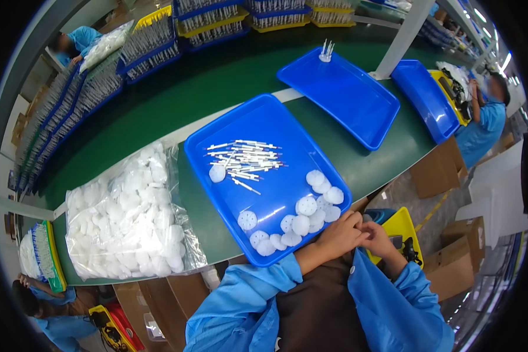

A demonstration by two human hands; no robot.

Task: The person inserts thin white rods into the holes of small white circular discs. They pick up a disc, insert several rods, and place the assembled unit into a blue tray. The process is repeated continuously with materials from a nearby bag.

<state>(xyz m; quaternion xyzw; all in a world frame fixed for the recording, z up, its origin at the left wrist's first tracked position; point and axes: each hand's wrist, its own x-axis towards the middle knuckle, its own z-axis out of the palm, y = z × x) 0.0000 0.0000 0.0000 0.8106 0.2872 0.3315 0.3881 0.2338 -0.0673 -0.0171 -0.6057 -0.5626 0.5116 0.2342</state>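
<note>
My left hand (341,233) and my right hand (378,239) meet just off the near right corner of a blue tray (296,149). The fingers of both are closed and pressed together; whatever they may hold is hidden between them. Several white round discs with small holes (306,205) lie loosely along the tray's near edge, close to my left wrist. Farther back in the tray is a loose pile of thin white sticks with dark tips (246,157). One white disc (217,173) lies at the pile's left side.
A clear bag full of white discs (123,223) lies left of the tray. A second blue tray (346,94) holds a small white holder with upright sticks (326,51). Stacked trays of sticks (152,47) line the far side. Co-workers in blue sit around; a yellow bin (406,229) is at my right.
</note>
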